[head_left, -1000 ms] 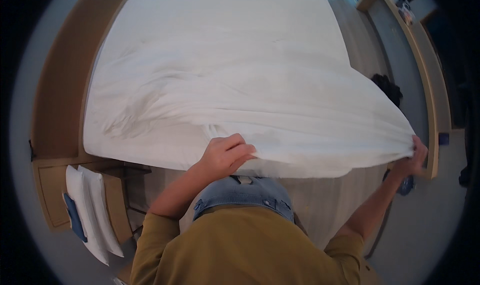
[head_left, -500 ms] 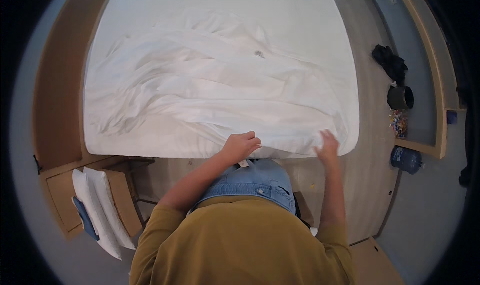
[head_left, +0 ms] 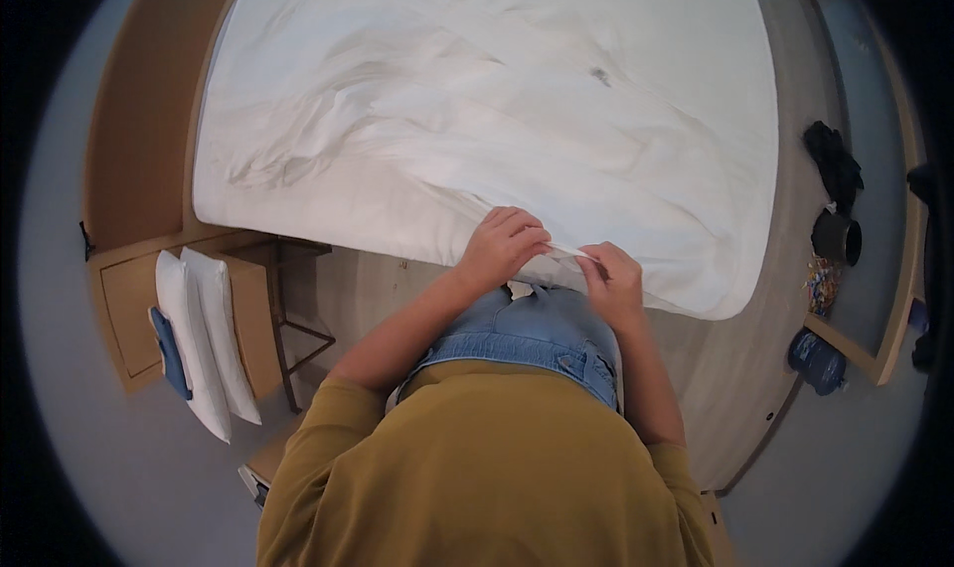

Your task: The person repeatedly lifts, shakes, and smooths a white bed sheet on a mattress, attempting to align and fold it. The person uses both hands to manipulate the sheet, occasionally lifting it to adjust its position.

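A crumpled white bed sheet (head_left: 417, 130) lies spread over a mattress (head_left: 318, 211), wrinkled most toward the left. At the bed's near edge my left hand (head_left: 505, 246) is closed on the sheet's hem, fingers curled over it. Just to its right, my right hand (head_left: 610, 277) pinches the same hem between thumb and fingers. A short stretch of edge runs taut between the two hands. Part of the hem below my fingers is hidden by them. A small dark mark (head_left: 599, 75) shows on the sheet farther back.
Left of the bed are a wooden headboard (head_left: 134, 160) and a wooden cabinet with two white pillows (head_left: 204, 348) and a blue cloth (head_left: 171, 353). Along the right wall stand a black bag (head_left: 833, 164), a dark bin (head_left: 837, 237) and a blue water jug (head_left: 817, 360).
My right hand has come left from the bed's near right corner to meet my left hand, and now pinches the hem. The view has turned, so the bed sits tilted.
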A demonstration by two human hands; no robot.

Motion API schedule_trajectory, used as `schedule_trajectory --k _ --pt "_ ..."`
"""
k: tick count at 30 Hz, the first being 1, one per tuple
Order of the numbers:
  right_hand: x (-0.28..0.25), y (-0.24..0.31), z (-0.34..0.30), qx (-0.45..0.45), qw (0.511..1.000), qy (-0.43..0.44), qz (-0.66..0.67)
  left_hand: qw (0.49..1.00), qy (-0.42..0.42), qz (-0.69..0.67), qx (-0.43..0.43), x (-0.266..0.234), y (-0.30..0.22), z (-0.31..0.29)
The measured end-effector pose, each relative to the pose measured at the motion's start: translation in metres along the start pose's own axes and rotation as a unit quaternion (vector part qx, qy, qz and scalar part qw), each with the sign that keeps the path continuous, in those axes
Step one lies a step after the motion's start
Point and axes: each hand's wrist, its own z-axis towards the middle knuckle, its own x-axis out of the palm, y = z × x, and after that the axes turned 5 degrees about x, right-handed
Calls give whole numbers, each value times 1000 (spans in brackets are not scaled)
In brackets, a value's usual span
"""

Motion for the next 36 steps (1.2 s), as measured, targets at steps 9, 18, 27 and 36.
schedule_trajectory --k 9,18,27,36 --pt "-4 12 2 6 1000 4 4 987 -92 107 -75 -8 38 -38" --pt "-10 14 5 13 1000 12 4 983 -99 149 -37 -14 51 -42" --pt "-16 18 8 17 999 32 14 985 -108 103 -87 -9 48 -41" --pt "-17 20 10 26 999 22 3 992 -51 85 -81 -17 57 -39"
